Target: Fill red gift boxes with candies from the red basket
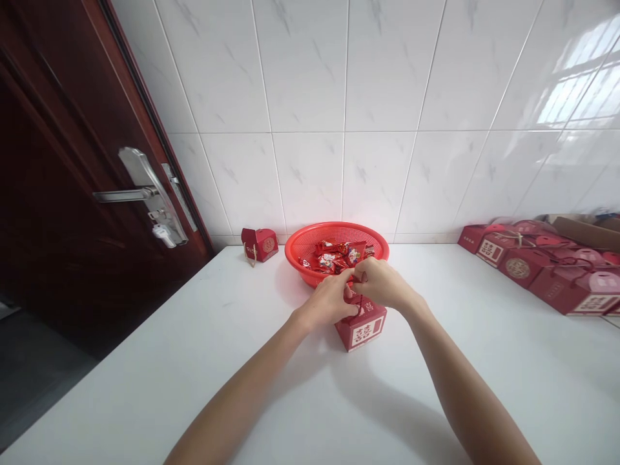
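A small red gift box point(367, 330) with white panels of Chinese characters stands on the white table in front of a red plastic basket point(296, 240). My left hand point(330, 298) grips the top of the box, its thumb on the near side. Above the lid, my right hand point(385, 283) pinches the dark red cord point(361, 302) between closed fingers. The fingertips of both hands almost meet over the box and hide part of its top. Several red-wrapped sweets point(334, 257) lie in the basket just behind.
Another small red box point(261, 245) with a beige cord handle sits at the back left. Many similar red boxes point(537, 265) are grouped at the right by the tiled wall point(310, 174). A dark wooden door point(58, 129) with a metal handle point(126, 195) is on the left.
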Demonstrator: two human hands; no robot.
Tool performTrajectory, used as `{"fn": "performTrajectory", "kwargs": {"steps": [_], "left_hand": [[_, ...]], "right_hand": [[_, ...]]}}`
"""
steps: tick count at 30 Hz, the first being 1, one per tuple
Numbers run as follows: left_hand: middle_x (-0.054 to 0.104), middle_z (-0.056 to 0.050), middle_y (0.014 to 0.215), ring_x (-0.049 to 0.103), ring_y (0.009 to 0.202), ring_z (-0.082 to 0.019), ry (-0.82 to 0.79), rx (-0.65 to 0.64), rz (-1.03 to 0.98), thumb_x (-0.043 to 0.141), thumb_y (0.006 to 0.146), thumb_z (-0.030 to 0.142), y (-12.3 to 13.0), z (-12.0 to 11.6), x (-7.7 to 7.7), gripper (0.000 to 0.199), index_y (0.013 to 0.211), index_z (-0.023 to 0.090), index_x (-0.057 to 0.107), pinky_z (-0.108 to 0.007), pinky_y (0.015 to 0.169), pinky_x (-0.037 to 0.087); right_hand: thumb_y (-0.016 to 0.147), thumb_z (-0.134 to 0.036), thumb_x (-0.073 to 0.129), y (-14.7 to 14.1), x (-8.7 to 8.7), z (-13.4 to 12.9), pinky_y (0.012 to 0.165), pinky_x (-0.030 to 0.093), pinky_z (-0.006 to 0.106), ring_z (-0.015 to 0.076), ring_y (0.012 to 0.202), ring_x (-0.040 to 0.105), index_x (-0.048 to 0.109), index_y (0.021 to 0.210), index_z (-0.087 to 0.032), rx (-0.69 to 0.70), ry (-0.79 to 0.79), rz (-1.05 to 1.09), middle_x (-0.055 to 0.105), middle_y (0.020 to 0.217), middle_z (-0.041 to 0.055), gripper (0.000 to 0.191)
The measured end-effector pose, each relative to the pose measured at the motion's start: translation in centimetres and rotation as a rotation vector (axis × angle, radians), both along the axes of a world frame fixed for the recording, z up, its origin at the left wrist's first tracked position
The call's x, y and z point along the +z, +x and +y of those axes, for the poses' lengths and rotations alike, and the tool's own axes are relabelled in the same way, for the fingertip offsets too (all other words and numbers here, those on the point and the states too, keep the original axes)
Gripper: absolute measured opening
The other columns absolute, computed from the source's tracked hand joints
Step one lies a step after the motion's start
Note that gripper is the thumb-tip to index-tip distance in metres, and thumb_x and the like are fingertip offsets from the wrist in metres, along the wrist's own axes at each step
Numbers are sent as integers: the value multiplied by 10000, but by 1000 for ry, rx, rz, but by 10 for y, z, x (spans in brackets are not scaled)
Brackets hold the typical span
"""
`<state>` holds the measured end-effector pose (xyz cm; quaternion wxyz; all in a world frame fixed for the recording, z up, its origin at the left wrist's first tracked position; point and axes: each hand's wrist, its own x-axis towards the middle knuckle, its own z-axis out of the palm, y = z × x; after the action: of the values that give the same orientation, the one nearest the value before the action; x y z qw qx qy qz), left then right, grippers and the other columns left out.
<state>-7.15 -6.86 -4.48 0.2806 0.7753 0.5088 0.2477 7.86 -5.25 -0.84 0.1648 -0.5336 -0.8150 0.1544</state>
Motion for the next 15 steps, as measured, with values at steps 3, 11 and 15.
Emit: {"fn": "performTrajectory", "kwargs": {"steps": [3, 11, 15], "left_hand": [[582, 41, 738, 602, 739, -183, 0, -1, -10, 624, 663, 117, -2, 4, -4, 478, 1129, 224, 620, -257, 607, 418], [726, -39, 933, 673, 1003, -237, 73, -20, -297, 677, 797, 287, -4, 0, 6, 537, 1319, 193, 589, -340, 867, 528], [732, -38, 936, 679, 1029, -235, 127, -15, -415, 681, 826, 351, -8, -1, 14, 450, 1249, 204, 636, -377, 948, 523]], "right_hand": [[698, -44, 573, 3, 1, 0, 516, 224, 287, 113, 555, 347, 337, 571, -210, -11, -33, 60, 373, 562, -52, 315], [736, -65, 558, 20, 25, -8, 519, 233, 283, 115, 551, 328, 317, 571, -212, -148, 35, 35, 384, 562, -44, 327], [726, -67, 554, 30, 44, -8, 514, 202, 296, 118, 528, 270, 292, 576, -217, -208, 104, -81, 365, 554, -38, 337]]}}
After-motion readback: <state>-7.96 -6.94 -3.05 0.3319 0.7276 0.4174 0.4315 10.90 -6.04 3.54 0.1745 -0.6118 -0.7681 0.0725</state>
